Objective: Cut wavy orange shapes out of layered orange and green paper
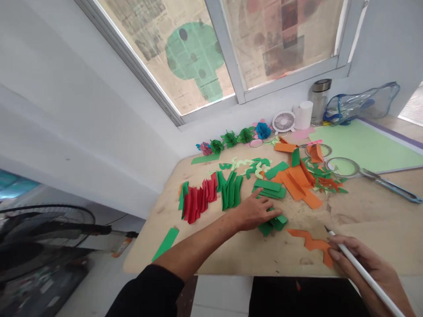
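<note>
My left hand (256,211) reaches over the middle of the table, its fingers apart, touching folded green paper strips (268,188) and resting beside a second small green pile (277,222). Nothing is visibly gripped in it. Between the thumb and fingers of my right hand (363,264) is a white pen (360,268), its dark tip pointing up and left. A zigzag orange paper strip (309,241) lies on the table just left of the right hand's fingertips. Folded orange strips (295,180) lie beyond the green ones.
Folded red strips (198,198) and green strips (231,191) stand left of centre. Scissors (380,178) and a light green sheet (373,145) are at right. Paper flowers (230,138), a small fan (284,121) and a bottle (320,103) line the wall.
</note>
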`<state>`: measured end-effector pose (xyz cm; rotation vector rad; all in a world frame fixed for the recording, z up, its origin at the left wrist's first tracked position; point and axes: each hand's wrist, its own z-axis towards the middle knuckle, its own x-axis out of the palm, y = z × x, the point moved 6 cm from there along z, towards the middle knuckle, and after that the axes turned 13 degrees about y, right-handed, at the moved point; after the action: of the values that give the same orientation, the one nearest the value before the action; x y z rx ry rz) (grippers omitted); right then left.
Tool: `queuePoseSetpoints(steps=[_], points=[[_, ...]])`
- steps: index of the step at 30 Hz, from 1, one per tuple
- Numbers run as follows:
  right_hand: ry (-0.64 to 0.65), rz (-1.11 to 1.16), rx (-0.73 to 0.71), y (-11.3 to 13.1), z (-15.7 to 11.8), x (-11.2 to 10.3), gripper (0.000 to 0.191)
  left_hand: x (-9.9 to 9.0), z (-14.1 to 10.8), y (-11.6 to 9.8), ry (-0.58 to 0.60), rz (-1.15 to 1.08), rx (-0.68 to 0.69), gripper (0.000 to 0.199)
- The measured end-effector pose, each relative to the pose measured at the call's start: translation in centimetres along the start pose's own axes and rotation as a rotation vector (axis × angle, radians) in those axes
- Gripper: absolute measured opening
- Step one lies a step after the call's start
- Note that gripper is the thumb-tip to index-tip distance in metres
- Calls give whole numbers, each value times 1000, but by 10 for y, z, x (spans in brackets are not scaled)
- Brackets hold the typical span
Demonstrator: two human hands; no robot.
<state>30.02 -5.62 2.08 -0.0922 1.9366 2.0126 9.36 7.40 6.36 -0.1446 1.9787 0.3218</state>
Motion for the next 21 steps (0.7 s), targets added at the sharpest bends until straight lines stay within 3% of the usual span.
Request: queuePoseSetpoints(steps=[7,10,13,17,21], points=[[97,-37,60,-15,3,11,34,7,15,7,-280,218,3,33],[119,-73,37,-20,4,11,34,12,10,12,-288,187,-42,41],[123,-103,12,-20,7,12,33,16,-3,19,-217,67,-112,60],[141,-141,-28,-15,15,20,31,12,-18,55,-203,-245,-328,72],[163,-164,-110,-10,21,29,26,14,-10,111,-208,-414,-580,49]])
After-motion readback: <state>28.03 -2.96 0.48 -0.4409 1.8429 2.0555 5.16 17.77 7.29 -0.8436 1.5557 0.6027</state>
